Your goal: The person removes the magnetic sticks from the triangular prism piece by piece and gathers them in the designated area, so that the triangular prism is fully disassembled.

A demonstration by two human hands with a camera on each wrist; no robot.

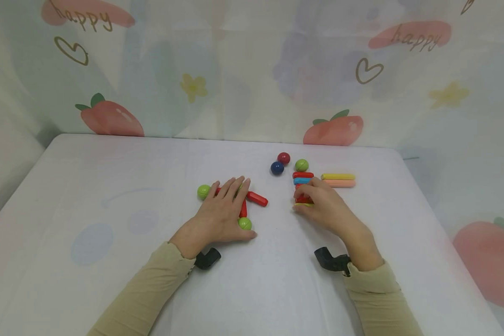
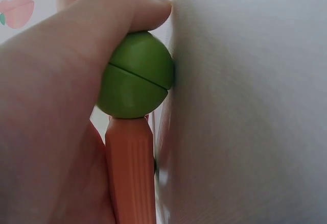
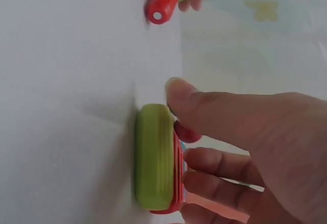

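Note:
My left hand [image 1: 220, 210] rests with spread, fairly straight fingers over a joined piece of red rods [image 1: 258, 199] and green balls [image 1: 203, 192]; its palm hides part of this. In the left wrist view, the thumb lies along a green ball [image 2: 135, 76] that meets the end of a rod [image 2: 130, 168], orange-red there. At a row of short rods, my right hand [image 1: 325, 203] has its thumb and loosely bent fingers apart. The right wrist view puts them beside a yellow-green rod [image 3: 154, 157] and a red rod [image 3: 179, 178] behind it; firm contact cannot be told.
Behind the row sit a dark red ball [image 1: 283, 158], a dark blue ball [image 1: 277, 168] and a green ball [image 1: 302, 165]. A yellow rod [image 1: 338, 176] and a pink rod [image 1: 339, 184] lie to their right. The white tabletop [image 1: 252, 289] meets a patterned curtain [image 1: 243, 70] at the back.

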